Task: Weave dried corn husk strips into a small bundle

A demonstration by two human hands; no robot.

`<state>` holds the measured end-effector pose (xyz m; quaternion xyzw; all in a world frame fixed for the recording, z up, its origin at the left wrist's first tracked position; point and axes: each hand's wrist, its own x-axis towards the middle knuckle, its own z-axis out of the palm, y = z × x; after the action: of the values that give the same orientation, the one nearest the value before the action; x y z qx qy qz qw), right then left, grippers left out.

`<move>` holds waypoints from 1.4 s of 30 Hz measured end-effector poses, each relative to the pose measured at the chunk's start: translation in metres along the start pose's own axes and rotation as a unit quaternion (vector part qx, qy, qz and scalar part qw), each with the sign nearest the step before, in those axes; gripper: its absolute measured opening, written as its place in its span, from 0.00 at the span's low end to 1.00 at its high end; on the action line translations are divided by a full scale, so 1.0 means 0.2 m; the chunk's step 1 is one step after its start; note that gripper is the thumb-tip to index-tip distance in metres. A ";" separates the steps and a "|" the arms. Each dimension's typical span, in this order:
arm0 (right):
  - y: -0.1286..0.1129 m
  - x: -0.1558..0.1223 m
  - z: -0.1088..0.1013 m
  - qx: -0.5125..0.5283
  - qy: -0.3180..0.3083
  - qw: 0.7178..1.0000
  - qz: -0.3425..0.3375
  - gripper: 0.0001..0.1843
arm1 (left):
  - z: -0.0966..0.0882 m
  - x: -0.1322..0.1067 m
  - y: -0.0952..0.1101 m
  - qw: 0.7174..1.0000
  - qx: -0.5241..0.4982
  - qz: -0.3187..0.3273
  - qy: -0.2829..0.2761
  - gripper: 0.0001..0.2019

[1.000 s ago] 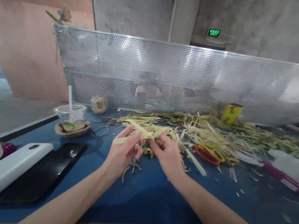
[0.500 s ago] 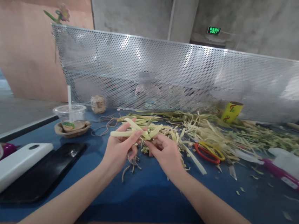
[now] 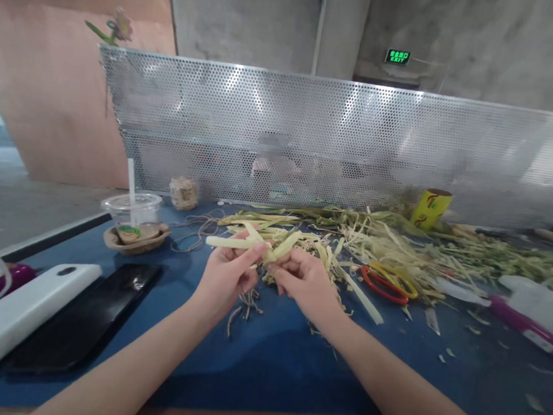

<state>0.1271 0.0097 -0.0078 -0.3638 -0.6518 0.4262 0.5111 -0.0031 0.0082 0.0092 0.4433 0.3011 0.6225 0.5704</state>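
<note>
Pale green leaf strips (image 3: 283,246), flat and folded across one another, are pinched between my two hands above the blue table. My left hand (image 3: 229,269) is closed on them, thumb on top, with two strip ends sticking out to the left and upward. From the other side my right hand (image 3: 306,279) grips the same strips near the crossing, its thumb and fingertips pressed together. Fingers hide part of the crossing. A heap of dried plant pieces (image 3: 324,251) lies just behind and under my hands. Thin brown stems (image 3: 246,306) lie below my left hand.
Red-and-yellow-handled scissors (image 3: 389,283) and a yellow roll (image 3: 430,209) are on the right. At left are a white power bank (image 3: 21,320), a black phone (image 3: 89,320), and a lidded cup (image 3: 134,210) with a straw. A perforated metal screen (image 3: 312,139) stands behind.
Both hands keep their hold on the strips. My left fingers have curled in slightly and the strips near the crossing have shifted a little. The view has moved slightly.
</note>
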 end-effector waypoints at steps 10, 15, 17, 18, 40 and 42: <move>-0.01 -0.01 -0.01 -0.022 0.004 1.000 -0.015 0.08 | -0.01 0.00 -0.03 0.998 0.057 0.027 -0.022 0.25; -0.02 -0.02 -0.02 -0.085 0.000 0.996 -0.019 0.07 | -0.01 0.01 -0.02 0.991 0.108 0.068 -0.028 0.24; -0.02 -0.02 -0.02 -0.094 0.002 0.995 -0.023 0.06 | 0.00 0.00 -0.02 0.994 0.089 0.062 -0.018 0.27; -0.02 -0.02 -0.02 -0.098 0.005 0.995 -0.025 0.06 | 0.00 0.00 -0.02 0.996 0.074 0.053 -0.018 0.29; -0.03 0.00 -0.08 -0.089 -0.087 0.992 0.030 0.10 | -0.01 0.03 0.03 0.997 -0.013 0.034 0.072 0.24; -0.03 0.01 -0.08 -0.069 -0.064 0.995 0.017 0.16 | -0.01 0.02 0.03 0.998 -0.015 0.027 0.063 0.24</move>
<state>0.1415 0.0130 -0.0002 -0.3811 -0.7046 0.4117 0.4344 -0.0069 0.0112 0.0149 0.4026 0.3154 0.6687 0.5397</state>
